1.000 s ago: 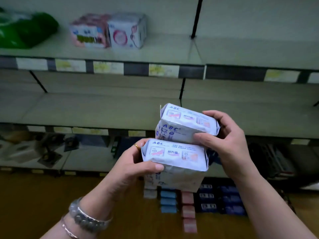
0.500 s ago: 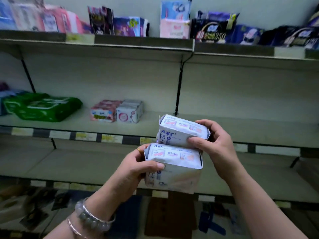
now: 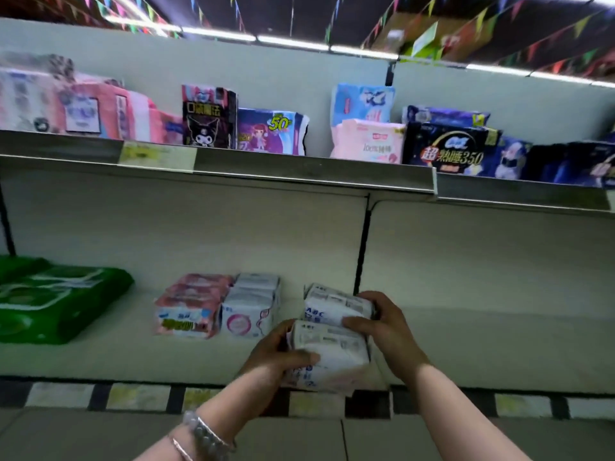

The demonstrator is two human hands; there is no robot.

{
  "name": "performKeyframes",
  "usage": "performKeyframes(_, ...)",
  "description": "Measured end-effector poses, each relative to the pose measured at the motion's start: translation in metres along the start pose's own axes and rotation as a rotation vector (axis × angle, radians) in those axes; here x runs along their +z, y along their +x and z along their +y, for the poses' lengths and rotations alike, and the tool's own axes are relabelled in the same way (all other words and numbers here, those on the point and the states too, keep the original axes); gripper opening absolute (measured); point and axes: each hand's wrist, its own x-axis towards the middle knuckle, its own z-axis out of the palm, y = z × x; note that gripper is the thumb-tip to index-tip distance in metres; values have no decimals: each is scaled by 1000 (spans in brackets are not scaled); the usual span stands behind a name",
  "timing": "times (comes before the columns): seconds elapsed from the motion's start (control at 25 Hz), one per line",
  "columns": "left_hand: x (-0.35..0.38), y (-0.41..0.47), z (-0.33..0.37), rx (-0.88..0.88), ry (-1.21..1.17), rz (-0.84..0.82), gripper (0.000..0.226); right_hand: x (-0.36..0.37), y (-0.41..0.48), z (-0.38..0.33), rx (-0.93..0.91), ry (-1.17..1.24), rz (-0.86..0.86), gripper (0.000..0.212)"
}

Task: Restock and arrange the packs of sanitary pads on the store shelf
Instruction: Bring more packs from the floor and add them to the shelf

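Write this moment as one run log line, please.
left hand: grips front white pack | right hand: grips rear white pack | position: at middle shelf, right of shelved packs

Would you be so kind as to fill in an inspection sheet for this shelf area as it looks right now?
Surface: middle shelf, pale, bare to the right of the upright.
Job's things: nearer ABC pack and farther ABC pack, held together over the shelf's front; pink packs and white packs side by side on the shelf.
Clutter: green pack lying at the left.
Hands: left hand grips the nearer ABC pack; right hand grips the farther ABC pack, fingers reaching onto the nearer one.
Cables: nothing seen.
Surroundings: upper shelf with assorted packs; coloured bunting overhead.
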Motion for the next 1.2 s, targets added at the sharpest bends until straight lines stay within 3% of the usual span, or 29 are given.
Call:
performKeyframes(0.16, -46, 53, -20, -89, 21, -47, 54, 31, 54, 34, 78, -33, 11, 42)
performKeyframes(0.28, -63, 77, -39, -121, 85, -48, 71, 42, 80, 65, 164, -35, 13, 50)
performKeyframes(0.4, -60, 89, -41, -82, 132, -16, 40, 37, 104, 84, 269, -85, -85, 39)
performKeyframes(0.48, -57, 94, -39, -40, 211, -54, 34, 32, 115, 83, 324, -151, -156, 37)
performKeyframes(0.56, -55, 95, -34, -13, 285, -79, 34, 30, 114, 69, 296, -374, -202, 48)
performKeyframes(0.64, -57, 95, -25, 32, 340, -71, 36, 36, 108, 49, 189, -746, -349, 86)
performKeyframes(0.72, -65, 103, -14, 82, 504, 34, 51, 46, 97, 34, 134, -1067, -625, 117)
performKeyframes(0.8, -79, 122, -8, 125, 725, 190, 62, 57, 87, 38, 76, -1278, -778, 113)
performKeyframes(0.92, -102, 146, -5, 35, 1312, 227, 74, 68, 87, 53, -91, -1427, -647, 100)
performKeyframes(1.0, -112, 157, -12, -56, 1578, 230, 105, 68, 98, 59, -136, -1429, -598, 95)
performKeyframes(1.04, -115, 163, -16, -91, 1651, 232, 113, 67, 104, 60, -142, -1425, -591, 95)
performKeyframes(1.2, -116, 172, -25, -143, 1726, 180, 104, 66, 132, 70, -184, -1459, -563, 101)
